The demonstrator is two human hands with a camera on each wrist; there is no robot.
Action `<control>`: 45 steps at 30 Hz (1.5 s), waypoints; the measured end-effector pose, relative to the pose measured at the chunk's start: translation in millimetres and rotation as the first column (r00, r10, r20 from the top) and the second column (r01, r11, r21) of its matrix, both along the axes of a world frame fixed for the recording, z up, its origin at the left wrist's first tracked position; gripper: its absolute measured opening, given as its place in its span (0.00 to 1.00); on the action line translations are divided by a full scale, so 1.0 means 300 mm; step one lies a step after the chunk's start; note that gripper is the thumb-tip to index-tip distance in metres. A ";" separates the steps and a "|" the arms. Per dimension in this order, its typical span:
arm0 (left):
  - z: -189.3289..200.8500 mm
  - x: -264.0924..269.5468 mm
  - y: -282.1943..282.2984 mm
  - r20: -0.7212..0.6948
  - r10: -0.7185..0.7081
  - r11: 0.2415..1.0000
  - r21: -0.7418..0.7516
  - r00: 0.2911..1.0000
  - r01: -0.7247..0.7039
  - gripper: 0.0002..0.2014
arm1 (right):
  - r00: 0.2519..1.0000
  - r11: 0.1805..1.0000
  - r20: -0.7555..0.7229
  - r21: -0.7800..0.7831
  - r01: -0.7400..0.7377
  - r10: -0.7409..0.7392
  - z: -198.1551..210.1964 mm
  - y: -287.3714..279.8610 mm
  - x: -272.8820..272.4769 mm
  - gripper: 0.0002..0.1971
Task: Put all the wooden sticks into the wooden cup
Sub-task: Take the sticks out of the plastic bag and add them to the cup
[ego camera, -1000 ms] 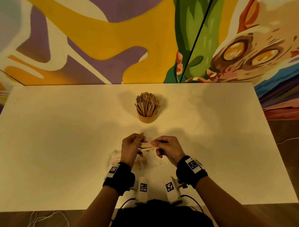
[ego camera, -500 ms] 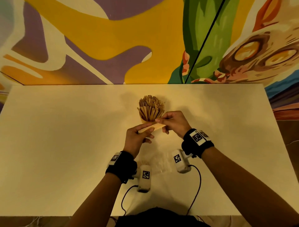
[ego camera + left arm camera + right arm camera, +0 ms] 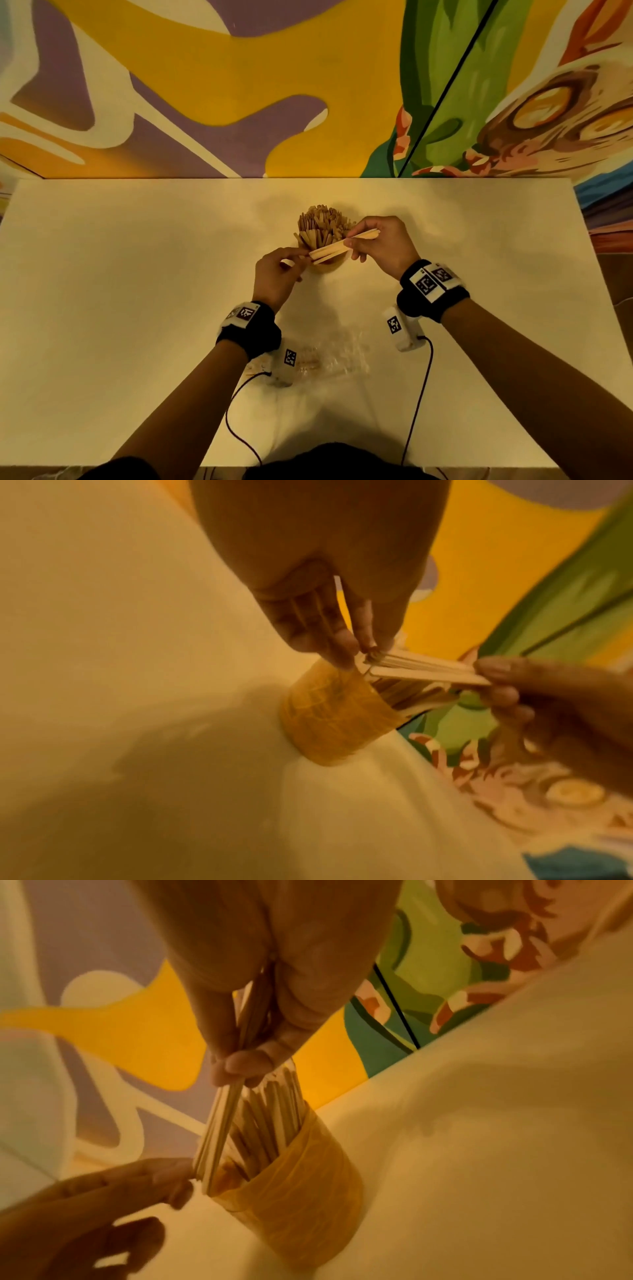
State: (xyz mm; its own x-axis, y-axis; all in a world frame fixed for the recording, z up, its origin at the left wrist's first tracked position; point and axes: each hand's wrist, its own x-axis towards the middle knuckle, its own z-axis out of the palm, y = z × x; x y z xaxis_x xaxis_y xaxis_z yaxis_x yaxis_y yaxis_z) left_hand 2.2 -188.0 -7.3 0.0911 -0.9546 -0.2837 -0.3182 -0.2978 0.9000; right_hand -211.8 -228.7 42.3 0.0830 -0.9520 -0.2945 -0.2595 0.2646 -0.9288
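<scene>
A wooden cup (image 3: 325,265) (image 3: 329,718) (image 3: 298,1210) stands mid-table, packed with upright wooden sticks (image 3: 322,224) (image 3: 270,1112). A small bundle of flat wooden sticks (image 3: 337,245) (image 3: 421,666) (image 3: 222,1118) lies slanted just above the cup's near rim. My right hand (image 3: 373,245) (image 3: 246,1058) grips the bundle's right part between thumb and fingers. My left hand (image 3: 284,265) (image 3: 346,645) pinches the bundle's left end with its fingertips, beside the cup's rim.
A crumpled clear plastic bag (image 3: 329,356) lies on the white table (image 3: 102,308) near my wrists, with a few sticks showing in it. Two wrist camera cables trail to the near edge. A painted wall (image 3: 239,85) rises behind the table.
Both hands carried the bundle from over the plastic bag forward to the cup. The bundle now tilts, left end low at the cup's rim.
</scene>
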 end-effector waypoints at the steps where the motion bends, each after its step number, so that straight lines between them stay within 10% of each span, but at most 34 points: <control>1: -0.012 0.011 0.003 0.081 -0.051 0.997 -0.045 0.995 0.055 0.05 | 0.997 0.999 -0.070 -0.026 -0.035 0.033 0.006 -0.005 -0.003 0.03; 6: -0.011 0.035 0.006 0.326 -0.223 0.959 -0.094 0.919 0.266 0.08 | 0.867 0.935 -0.400 -0.062 -0.350 0.298 0.085 -0.061 0.001 0.02; 12: 0.007 0.027 0.003 0.373 -0.283 0.949 -0.025 0.883 0.315 0.07 | 0.434 0.659 -0.714 0.052 -0.750 0.549 0.147 -0.174 0.080 0.06; 20: 0.050 0.063 0.055 0.350 -0.227 0.959 -0.081 0.909 0.270 0.12 | 0.156 0.436 -0.928 0.008 -0.900 0.339 0.000 -0.076 0.141 0.12; 30: -0.038 0.189 0.323 0.392 -0.288 0.956 0.063 0.874 0.287 0.10 | 0.172 0.498 -0.957 -0.033 -0.866 0.234 -0.073 -0.064 0.123 0.32; 35: -0.099 0.231 0.427 0.530 -0.654 0.754 0.400 0.540 0.521 0.41 | 0.148 0.523 -0.965 -0.014 -0.852 0.216 -0.106 -0.063 0.126 0.36; 40: -0.148 0.253 0.482 0.631 -0.700 0.687 0.467 0.335 0.556 0.49 | 0.157 0.526 -0.962 -0.016 -0.850 0.224 -0.108 -0.064 0.122 0.38; 45: -0.162 0.231 0.490 0.681 -0.640 0.743 0.430 0.356 0.513 0.35 | 0.417 0.556 -0.887 -0.250 -0.793 0.196 0.023 -0.015 0.080 0.33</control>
State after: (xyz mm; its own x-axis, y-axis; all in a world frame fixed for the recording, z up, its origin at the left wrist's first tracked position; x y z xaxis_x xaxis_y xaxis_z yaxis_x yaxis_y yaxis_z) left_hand 71.4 -41.1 -55.9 -0.2362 -0.8230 -0.5166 -0.9690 0.1596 0.1887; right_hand -187.8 -233.1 49.3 0.6584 -0.7510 0.0504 -0.7309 -0.6539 -0.1956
